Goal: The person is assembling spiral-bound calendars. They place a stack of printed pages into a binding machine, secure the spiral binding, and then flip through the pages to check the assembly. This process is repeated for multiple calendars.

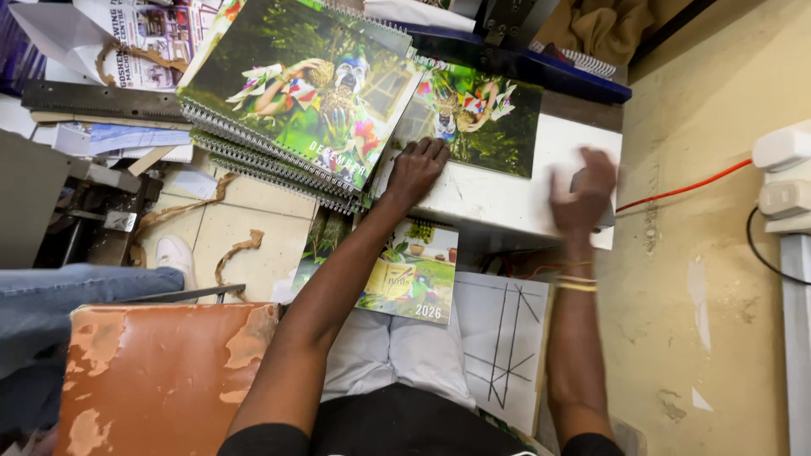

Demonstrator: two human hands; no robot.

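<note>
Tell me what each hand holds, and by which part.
The left hand only presses on the printed sheet, near its lower left corner. The right hand is blurred, so its hold cannot be told.

I see a calendar stack (pixel 296 93) left of a loose sheet (pixel 477 118) on the bench (pixel 515 207); another calendar (pixel 405 274) lies below, on my lap.

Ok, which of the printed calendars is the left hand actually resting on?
The left hand rests on the single green-pictured calendar lying flat on the white bench, beside the spiral-bound calendar stack. The yellow-and-green calendar lies lower, under the forearm, untouched.
</note>
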